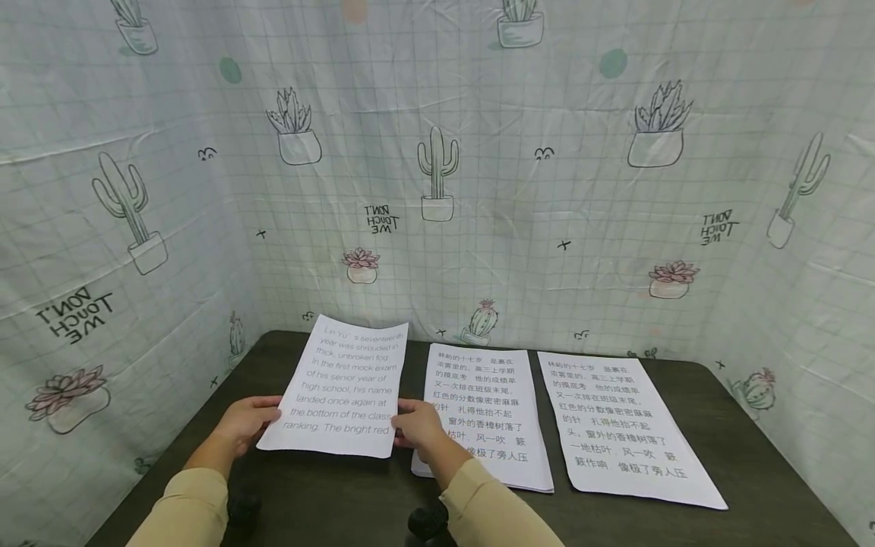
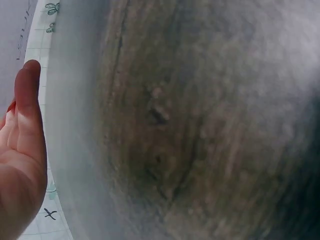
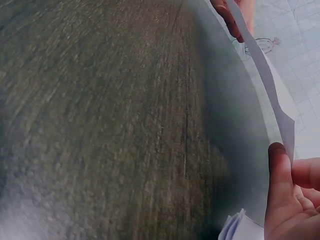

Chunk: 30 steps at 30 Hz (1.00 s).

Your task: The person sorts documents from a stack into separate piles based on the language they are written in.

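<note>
Sleeved hands (image 1: 247, 424) (image 1: 420, 430) hold a sheet (image 1: 339, 387), legible from head, not right wrist

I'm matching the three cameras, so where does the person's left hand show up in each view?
Head: the left hand is left of centre, low, at the left edge of the English sheet.
Left wrist: the left hand lies along the left border, partly cut off.
Right wrist: the left hand is at the top, right of centre.
Shared landmark: the printed curtain.
</note>
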Motion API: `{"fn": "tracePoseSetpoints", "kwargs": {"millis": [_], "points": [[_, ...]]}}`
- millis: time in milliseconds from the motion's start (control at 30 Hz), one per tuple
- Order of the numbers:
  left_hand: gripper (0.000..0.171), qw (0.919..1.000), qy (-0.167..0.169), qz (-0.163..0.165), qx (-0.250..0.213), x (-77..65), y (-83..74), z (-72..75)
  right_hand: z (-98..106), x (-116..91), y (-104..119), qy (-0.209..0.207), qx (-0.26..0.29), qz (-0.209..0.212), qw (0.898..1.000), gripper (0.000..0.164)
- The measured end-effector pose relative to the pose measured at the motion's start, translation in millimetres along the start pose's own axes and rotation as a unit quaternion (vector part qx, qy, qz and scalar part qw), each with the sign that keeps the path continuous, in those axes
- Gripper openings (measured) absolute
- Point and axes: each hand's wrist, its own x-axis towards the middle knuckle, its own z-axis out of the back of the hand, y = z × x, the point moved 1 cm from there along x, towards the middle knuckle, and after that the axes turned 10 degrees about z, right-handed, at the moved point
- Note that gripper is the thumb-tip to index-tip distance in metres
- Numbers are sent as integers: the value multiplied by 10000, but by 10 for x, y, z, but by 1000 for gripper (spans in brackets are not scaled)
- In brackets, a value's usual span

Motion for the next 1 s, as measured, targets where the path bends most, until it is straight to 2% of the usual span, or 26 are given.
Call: {"fn": "tracePoseSetpoints", "kwargs": {"millis": [567,1000], "points": [[41,9993,-236,266,135,4,31,10,-77,-15,-35,238,-59,-139,9996,49],[43,9986,-320,201,380,2,39,8,-75,-49,1,516,-140,-210,9983,49]]}}
